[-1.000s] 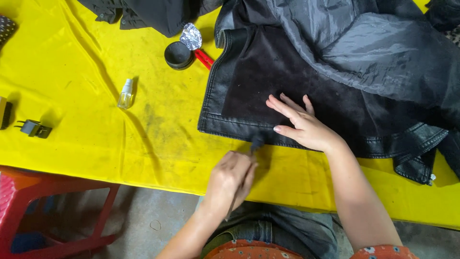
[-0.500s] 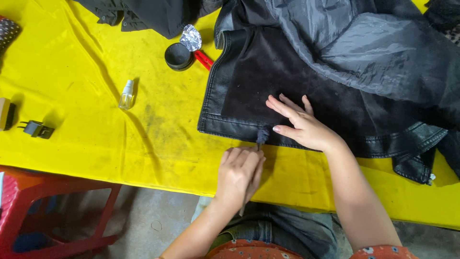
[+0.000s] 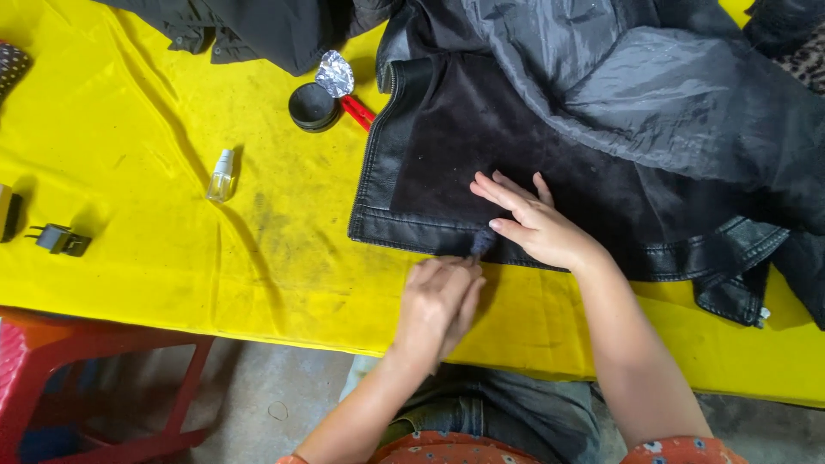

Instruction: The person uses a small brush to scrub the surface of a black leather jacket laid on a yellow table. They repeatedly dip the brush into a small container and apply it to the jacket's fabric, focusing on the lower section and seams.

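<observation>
A black leather jacket (image 3: pixel 447 163) lies inside out on the yellow table (image 3: pixel 215 258), its grey lining (image 3: pixel 653 94) bunched at the upper right. My right hand (image 3: pixel 537 223) presses flat on the dark inner panel just above the hem, fingers spread. My left hand (image 3: pixel 438 301) is at the table's near edge, closed on a small dark brush (image 3: pixel 481 245) whose tip touches the jacket hem beside my right thumb. Most of the brush handle is hidden in my fingers.
A round black tin (image 3: pixel 311 107) with crumpled foil (image 3: pixel 335 76) and a red-handled tool (image 3: pixel 359 112) sits left of the jacket collar. A small clear spray bottle (image 3: pixel 222 176), a black plug adapter (image 3: pixel 60 239), another dark garment (image 3: pixel 258 26) and a red stool (image 3: pixel 94 361) are to the left.
My left hand has moved up and slightly right, bringing the brush tip along the hem toward my right hand. The right hand has stayed in place.
</observation>
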